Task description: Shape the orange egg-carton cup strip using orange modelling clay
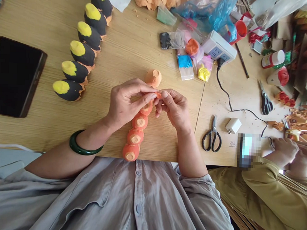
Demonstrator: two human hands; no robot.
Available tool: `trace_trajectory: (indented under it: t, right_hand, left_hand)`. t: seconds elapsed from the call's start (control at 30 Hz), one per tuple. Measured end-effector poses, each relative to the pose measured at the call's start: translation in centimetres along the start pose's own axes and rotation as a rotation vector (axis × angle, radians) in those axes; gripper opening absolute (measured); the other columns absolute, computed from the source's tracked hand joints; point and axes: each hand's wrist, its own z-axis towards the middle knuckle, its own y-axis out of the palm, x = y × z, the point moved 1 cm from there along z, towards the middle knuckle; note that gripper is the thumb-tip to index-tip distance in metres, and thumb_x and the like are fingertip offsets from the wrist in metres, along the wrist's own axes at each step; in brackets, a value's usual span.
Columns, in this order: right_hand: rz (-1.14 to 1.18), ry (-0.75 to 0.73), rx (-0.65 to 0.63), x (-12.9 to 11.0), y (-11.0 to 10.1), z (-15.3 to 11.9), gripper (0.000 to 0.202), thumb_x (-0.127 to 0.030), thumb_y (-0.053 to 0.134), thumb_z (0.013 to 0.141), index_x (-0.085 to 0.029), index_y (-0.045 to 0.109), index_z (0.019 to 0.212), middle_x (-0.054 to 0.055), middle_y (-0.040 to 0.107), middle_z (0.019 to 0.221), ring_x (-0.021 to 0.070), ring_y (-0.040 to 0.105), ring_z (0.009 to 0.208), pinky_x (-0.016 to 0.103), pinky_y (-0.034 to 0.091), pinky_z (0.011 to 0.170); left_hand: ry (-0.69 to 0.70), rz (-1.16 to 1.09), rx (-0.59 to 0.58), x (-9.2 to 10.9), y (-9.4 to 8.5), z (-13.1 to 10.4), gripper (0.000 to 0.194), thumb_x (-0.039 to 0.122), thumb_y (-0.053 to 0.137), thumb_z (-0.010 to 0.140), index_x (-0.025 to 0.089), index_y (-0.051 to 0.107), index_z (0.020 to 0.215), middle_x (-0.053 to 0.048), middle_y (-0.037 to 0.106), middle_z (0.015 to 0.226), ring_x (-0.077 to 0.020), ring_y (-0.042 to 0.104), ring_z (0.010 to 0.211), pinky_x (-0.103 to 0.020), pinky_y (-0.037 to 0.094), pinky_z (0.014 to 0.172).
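A small bit of orange-red clay (158, 95) is pinched between the fingertips of my left hand (130, 100) and my right hand (174, 107). Both hands are over a row of joined rounded cups (139, 122) that runs up from the table's front edge. The nearer cups are coated orange-red with bare tan tips; the farthest cup (153, 77) is a paler orange. My left hand partly hides the cups below that one. A green bangle (84, 147) circles my left forearm.
Black-and-yellow painted cups (81, 52) and a dark tablet (15, 76) lie to the left. Bagged clay (185, 63), a power strip (219, 46) and scissors (212, 136) are on the right. Another person's hands (285, 151) show at the far right, beside a blurred phone (246, 149).
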Motion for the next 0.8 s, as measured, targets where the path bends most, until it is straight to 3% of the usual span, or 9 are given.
trace_trajectory:
  t: [0.13,0.27,0.37,0.47,0.57,0.63,0.73,0.8]
  right_hand:
    - [0.027,0.005,0.01,-0.13,0.11,0.11,0.065,-0.072,0.115,0.071,-0.021,0.075,0.082,-0.005,0.077,0.069,0.0094,0.063,0.048,0.023,0.063,0.047]
    - [0.012,0.012,0.008,-0.01,0.04,0.17,0.065,-0.074,0.112,0.074,-0.021,0.074,0.08,-0.005,0.076,0.069,0.0088,0.063,0.047,0.021,0.061,0.046]
    - [0.038,0.04,-0.036,0.11,0.13,0.13,0.064,-0.073,0.112,0.075,-0.022,0.076,0.089,-0.004,0.078,0.073,0.0107,0.066,0.052,0.023,0.063,0.047]
    - [0.036,0.034,-0.051,0.15,0.17,0.06,0.062,-0.07,0.113,0.076,-0.022,0.077,0.093,-0.004,0.079,0.075,0.0111,0.067,0.053,0.023,0.065,0.048]
    - [0.037,0.016,-0.022,0.11,0.05,0.0,0.06,-0.07,0.112,0.077,-0.023,0.076,0.086,-0.004,0.077,0.073,0.0099,0.063,0.05,0.023,0.064,0.048]
    - [0.039,0.016,-0.022,0.09,-0.03,-0.02,0.06,-0.071,0.111,0.078,-0.023,0.076,0.084,-0.004,0.075,0.072,0.0096,0.062,0.05,0.022,0.064,0.048]
    - [0.029,0.03,-0.054,0.12,-0.03,-0.03,0.06,-0.073,0.108,0.082,-0.022,0.075,0.081,-0.003,0.074,0.072,0.0096,0.062,0.052,0.021,0.063,0.047]
    - [0.013,0.047,-0.074,0.15,0.01,-0.04,0.062,-0.075,0.106,0.083,-0.022,0.075,0.08,-0.002,0.074,0.072,0.0103,0.063,0.052,0.022,0.063,0.046]
  left_hand:
    - [-0.05,0.033,-0.031,0.08,0.0,0.08,0.053,0.081,0.078,0.113,0.03,0.09,0.116,-0.003,0.088,0.109,-0.0232,0.082,0.097,-0.046,0.073,0.081]
    - [0.025,-0.03,0.013,0.33,0.0,0.04,0.026,0.059,0.087,0.116,0.034,0.092,0.109,0.0,0.09,0.107,-0.0211,0.085,0.095,-0.041,0.073,0.078]
    - [0.051,-0.051,0.047,0.32,0.0,-0.02,0.013,0.045,0.091,0.115,0.035,0.093,0.108,0.0,0.09,0.103,-0.0201,0.086,0.092,-0.038,0.073,0.075]
    - [0.025,-0.037,0.047,0.19,0.03,-0.1,0.019,0.051,0.089,0.115,0.033,0.093,0.108,-0.002,0.089,0.102,-0.0213,0.085,0.091,-0.039,0.073,0.076]
    - [-0.047,-0.077,0.032,-0.1,0.08,-0.17,0.031,0.064,0.087,0.114,0.036,0.094,0.125,-0.003,0.086,0.106,-0.0227,0.086,0.093,-0.04,0.075,0.077]
    - [-0.028,-0.112,0.015,-0.22,0.07,-0.16,0.033,0.065,0.089,0.112,0.037,0.093,0.131,-0.003,0.085,0.107,-0.0221,0.085,0.094,-0.04,0.075,0.077]
    - [0.019,-0.084,-0.018,-0.1,-0.06,-0.05,0.02,0.056,0.09,0.114,0.037,0.094,0.116,-0.002,0.087,0.105,-0.021,0.085,0.095,-0.041,0.074,0.078]
    - [-0.005,-0.03,-0.026,0.09,-0.17,0.05,0.023,0.057,0.087,0.116,0.036,0.092,0.106,-0.001,0.088,0.103,-0.0212,0.085,0.093,-0.043,0.074,0.079]
